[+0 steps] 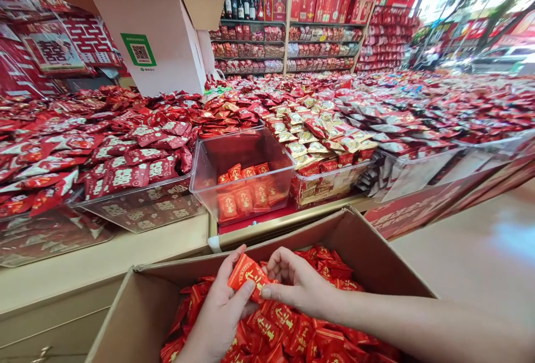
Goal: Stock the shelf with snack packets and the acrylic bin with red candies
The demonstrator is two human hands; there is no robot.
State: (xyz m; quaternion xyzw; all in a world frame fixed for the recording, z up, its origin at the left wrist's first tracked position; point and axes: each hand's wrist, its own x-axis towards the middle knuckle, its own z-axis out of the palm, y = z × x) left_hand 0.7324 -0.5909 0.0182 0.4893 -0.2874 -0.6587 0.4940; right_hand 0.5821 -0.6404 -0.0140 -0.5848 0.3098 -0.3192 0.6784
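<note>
A small red snack packet (246,272) with gold lettering is held above an open cardboard box (363,248). My left hand (221,307) is closed on its left side, thumb on the front. From the right, my right hand (297,286) pinches the packet's other edge with bent fingers. Many loose packets (282,321) of the same red kind lie in the box beneath both hands. Just beyond the box stands a clear plastic bin (217,156), and similar red packets (244,195) are stacked in rows low inside it.
Bins heaped with dark red packets (142,156) stand to the left, and one with gold-and-red packets (321,129) to the right. A white box with a QR code (140,51) rises behind. Stocked shelves (288,34) line the back. A counter edge (159,251) runs behind the cardboard box.
</note>
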